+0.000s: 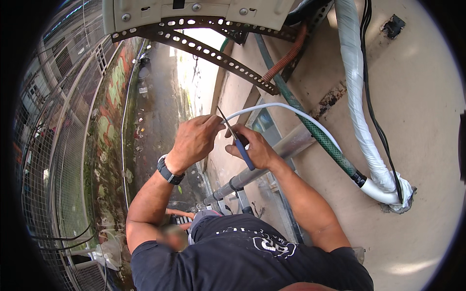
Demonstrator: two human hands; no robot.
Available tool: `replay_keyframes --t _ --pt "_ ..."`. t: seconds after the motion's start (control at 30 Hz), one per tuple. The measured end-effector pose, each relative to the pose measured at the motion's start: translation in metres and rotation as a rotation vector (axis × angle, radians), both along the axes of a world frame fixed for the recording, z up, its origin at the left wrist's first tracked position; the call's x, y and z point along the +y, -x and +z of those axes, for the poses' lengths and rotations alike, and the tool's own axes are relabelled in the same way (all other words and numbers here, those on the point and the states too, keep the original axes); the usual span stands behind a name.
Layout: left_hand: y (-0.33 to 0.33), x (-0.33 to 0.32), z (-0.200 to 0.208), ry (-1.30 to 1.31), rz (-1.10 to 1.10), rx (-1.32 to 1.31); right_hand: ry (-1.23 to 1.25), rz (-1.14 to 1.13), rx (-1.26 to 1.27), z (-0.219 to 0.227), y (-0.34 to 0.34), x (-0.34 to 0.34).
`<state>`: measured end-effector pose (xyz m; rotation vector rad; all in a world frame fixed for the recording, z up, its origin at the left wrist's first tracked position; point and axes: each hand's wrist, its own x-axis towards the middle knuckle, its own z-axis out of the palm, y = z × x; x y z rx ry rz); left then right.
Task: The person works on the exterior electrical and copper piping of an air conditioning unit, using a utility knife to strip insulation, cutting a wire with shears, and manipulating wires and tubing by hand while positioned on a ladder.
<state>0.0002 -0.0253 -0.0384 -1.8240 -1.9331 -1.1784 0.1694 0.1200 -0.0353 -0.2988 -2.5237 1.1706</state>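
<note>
My left hand (196, 138), with a dark watch on its wrist, is closed with its fingertips pinching the end of a white cable (272, 105). My right hand (255, 148) is closed round a slim, pointed tool with a blue handle (244, 154). Its dark blade (226, 120) slants up to the left, crossing the cable beside my left fingertips. Whether it has a second blade is hidden. From there the cable arches to the right and runs down along a green braided hose (320, 136).
Overhead is a beige metal unit (194, 10) on a perforated bracket (213, 56). A white-wrapped pipe bundle (354, 87) and black cables (371, 102) enter the wall at right. A grey pipe (257, 169) crosses below my hands. Another person's arm (179, 212) shows below, above the alley floor.
</note>
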Motion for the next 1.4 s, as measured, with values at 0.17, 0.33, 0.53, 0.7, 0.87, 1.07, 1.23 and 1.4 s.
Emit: replay_keyframes --t 0.17,0.33,0.53,0.7,0.87,1.07,1.23,1.4 --pt "0.008 -0.003 0.006 -0.013 -0.062 -0.048 -0.04 0.002 -0.076 0.002 -0.004 0.0" --pt "0.03 0.002 -0.001 0.079 -0.136 -0.12 0.024 -0.04 -0.065 -0.002 0.0 -0.008" --pt "0.025 0.002 -0.003 0.119 -0.217 -0.115 -0.007 -0.068 0.005 -0.008 0.003 -0.015" --pt "0.04 0.007 -0.011 0.147 -0.362 -0.268 -0.003 -0.025 -0.054 -0.017 -0.003 -0.008" --pt "0.043 0.01 -0.016 0.185 -0.312 -0.202 0.11 -0.097 -0.143 -0.017 -0.002 -0.014" --pt "0.025 0.0 -0.011 0.202 -0.319 -0.129 -0.09 -0.097 -0.035 -0.012 -0.007 -0.017" --pt "0.041 -0.002 -0.006 0.239 -0.428 -0.276 0.111 -0.044 -0.141 -0.009 -0.006 -0.014" --pt "0.041 0.006 -0.015 0.163 -0.344 -0.316 0.151 -0.114 -0.112 -0.01 -0.001 -0.022"
